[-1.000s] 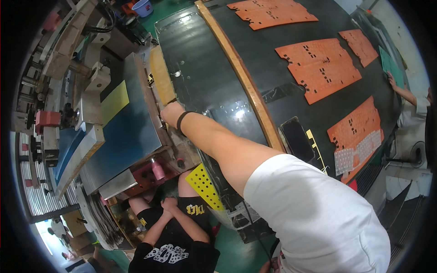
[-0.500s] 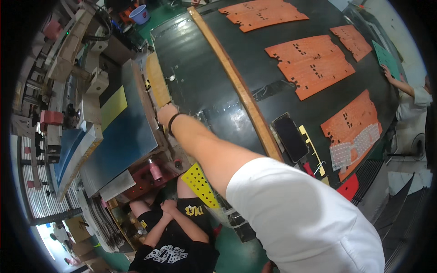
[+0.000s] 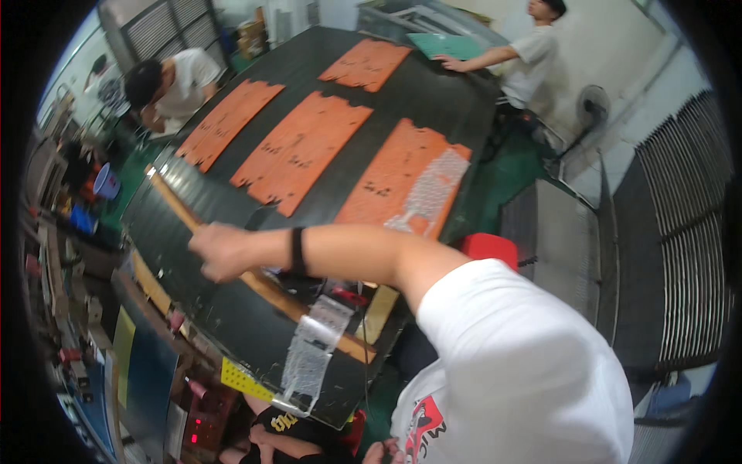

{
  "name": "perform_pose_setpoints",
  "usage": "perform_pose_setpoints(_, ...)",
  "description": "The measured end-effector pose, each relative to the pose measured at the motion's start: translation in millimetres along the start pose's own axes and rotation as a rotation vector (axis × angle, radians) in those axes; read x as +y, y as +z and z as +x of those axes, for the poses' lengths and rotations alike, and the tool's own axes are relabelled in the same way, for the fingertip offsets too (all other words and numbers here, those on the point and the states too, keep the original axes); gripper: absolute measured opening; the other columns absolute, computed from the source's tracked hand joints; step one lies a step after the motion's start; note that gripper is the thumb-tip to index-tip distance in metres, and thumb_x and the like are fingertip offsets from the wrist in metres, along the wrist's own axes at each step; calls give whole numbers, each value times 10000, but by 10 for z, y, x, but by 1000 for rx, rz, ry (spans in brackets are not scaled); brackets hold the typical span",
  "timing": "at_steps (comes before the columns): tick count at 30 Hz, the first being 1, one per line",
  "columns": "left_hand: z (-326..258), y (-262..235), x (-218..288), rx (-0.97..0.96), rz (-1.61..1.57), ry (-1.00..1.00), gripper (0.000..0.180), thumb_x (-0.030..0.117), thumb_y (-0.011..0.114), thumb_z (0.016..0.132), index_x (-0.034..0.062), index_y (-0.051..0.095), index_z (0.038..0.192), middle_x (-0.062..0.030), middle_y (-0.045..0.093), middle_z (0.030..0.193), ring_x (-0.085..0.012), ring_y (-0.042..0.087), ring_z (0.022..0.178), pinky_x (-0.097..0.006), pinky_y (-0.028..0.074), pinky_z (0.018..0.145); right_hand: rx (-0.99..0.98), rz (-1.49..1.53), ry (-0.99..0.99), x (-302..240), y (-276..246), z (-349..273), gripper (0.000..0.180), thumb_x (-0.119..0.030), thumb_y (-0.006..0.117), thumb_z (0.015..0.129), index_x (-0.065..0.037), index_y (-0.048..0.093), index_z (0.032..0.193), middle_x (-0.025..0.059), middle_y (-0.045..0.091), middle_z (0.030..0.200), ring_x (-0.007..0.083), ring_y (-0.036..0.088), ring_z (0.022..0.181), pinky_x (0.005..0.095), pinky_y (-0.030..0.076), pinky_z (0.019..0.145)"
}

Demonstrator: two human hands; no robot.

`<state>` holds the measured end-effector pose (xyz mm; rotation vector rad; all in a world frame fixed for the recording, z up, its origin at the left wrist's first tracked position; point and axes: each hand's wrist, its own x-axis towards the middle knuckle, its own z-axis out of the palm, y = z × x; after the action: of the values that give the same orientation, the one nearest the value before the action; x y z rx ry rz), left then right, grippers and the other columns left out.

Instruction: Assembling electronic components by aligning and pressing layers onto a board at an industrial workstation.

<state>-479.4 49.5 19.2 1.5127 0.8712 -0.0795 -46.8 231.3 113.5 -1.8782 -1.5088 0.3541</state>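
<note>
My right hand reaches out to the left over a large black table, with a black band on its wrist. Its fingers are curled, and I see nothing in them. It hovers just above a long wooden strip that runs diagonally across the near part of the table. A clear netted plastic strip lies over the table edge below my forearm. Several orange cut sheets are spread farther out on the table. My left hand is out of sight.
A person in a white shirt at the far end touches a green sheet. Another person bends over the far left edge. A person in a black shirt is low by the near edge. A red stool and a fan stand to the right.
The view has swung round, so the table now runs away from me. My right hand has left the machine at the table's edge and is now over the wooden strip.
</note>
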Motion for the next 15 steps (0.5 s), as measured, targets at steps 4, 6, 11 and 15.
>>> perform_pose_setpoints(4,-104,133,688,-254,42,149,217,109,581,819,-59,557,956,-114,575,908,-197,533,828,-299,434,743,425,-21,211,908,-1258,-1479,435,-201,559,710,54,562,1061,228,583,1052,352,556,1005,396,439,874)
perform_pose_setpoints(6,56,267,981,-351,136,242,254,120,582,813,-58,559,992,-140,578,876,-217,548,817,-307,438,737,492,16,595,1195,-1781,-2298,373,-235,579,759,19,597,1031,187,624,978,274,604,932,356,465,817)
perform_pose_setpoints(11,410,701,1313,-405,289,274,236,110,564,797,-32,577,985,-159,590,886,-273,575,804,-336,452,734,835,78,930,2311,-2212,-3991,278,-181,532,815,-4,615,1011,94,642,900,194,601,838,327,475,718)
perform_pose_setpoints(15,729,1107,1571,-414,279,220,205,41,560,801,-49,571,984,-138,581,828,-211,569,780,-290,452,709,817,468,1267,2986,-2258,-4497,267,-145,501,834,-55,602,1063,36,602,895,118,551,757,265,464,644)
